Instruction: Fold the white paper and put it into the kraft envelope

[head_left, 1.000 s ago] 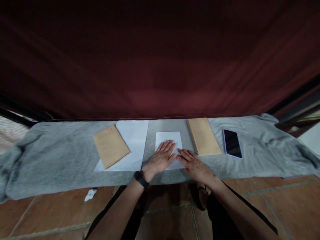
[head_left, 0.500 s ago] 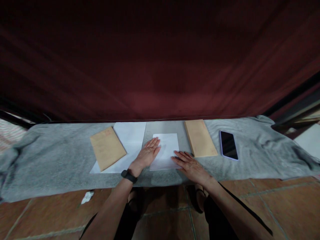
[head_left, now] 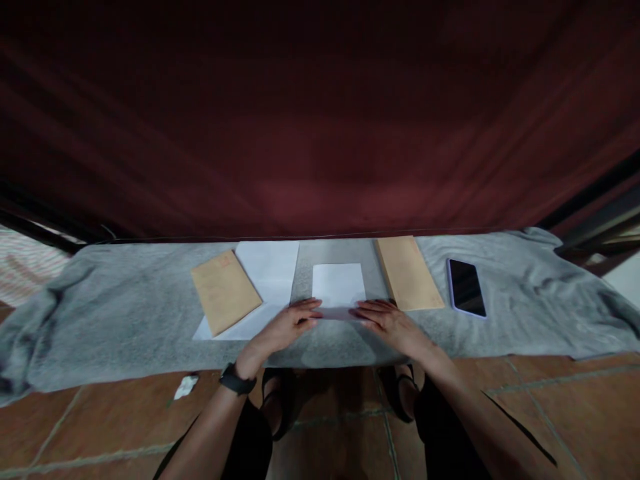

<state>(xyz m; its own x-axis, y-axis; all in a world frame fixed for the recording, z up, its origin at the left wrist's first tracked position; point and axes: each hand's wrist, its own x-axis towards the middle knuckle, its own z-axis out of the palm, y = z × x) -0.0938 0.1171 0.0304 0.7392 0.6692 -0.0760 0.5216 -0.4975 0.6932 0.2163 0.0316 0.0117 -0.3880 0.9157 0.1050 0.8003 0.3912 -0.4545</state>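
A small white folded sheet of paper (head_left: 339,285) lies on the grey cloth (head_left: 125,313) in front of me. My left hand (head_left: 283,327) rests at its near left corner, fingers together and pinching the near edge. My right hand (head_left: 387,320) mirrors it at the near right corner, fingers closed on the same edge. The near edge of the sheet looks slightly lifted between the two hands. A black band is on my left wrist.
A brown envelope (head_left: 225,291) lies on a larger white sheet (head_left: 267,267) to the left. Another brown envelope (head_left: 409,272) and a dark phone (head_left: 465,287) lie to the right. A dark red curtain (head_left: 320,120) hangs behind. A paper scrap (head_left: 185,386) lies on the tiled floor.
Both hands slid back from lying flat on top of the sheet to its near edge, where their fingers closed on the two near corners.
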